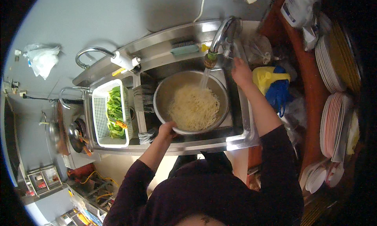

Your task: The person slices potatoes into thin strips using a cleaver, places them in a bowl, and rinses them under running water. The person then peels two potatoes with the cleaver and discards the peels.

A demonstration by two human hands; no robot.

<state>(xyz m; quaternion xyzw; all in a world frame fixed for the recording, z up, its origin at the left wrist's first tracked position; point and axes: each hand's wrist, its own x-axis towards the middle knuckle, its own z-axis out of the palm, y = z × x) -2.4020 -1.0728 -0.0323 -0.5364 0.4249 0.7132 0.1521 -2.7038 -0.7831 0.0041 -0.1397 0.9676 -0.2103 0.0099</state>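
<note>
A large stainless steel bowl (pixel 159 90) sits in the right basin of a steel sink (pixel 235 142). It holds a heap of pale, thin vegetable strands (pixel 194 108); whether sprouts or shreds I cannot tell. Water runs onto the strands from a curved chrome faucet (pixel 218 39). My left hand (pixel 168 130) grips the bowl's near-left rim, its fingertips partly hidden. To the right of the spout, the fingers of my right hand (pixel 241 73) are at the end of the faucet lever (pixel 227 52).
A white plastic basket (pixel 98 120) with green leafy vegetables (pixel 115 108) and an orange-handled tool (pixel 120 124) stands left. Grey cloths (pixel 143 98) drape the divider. A brush (pixel 185 50) lies behind the bowl. Stacked plates (pixel 327 65) and a yellow container (pixel 262 76) are at right.
</note>
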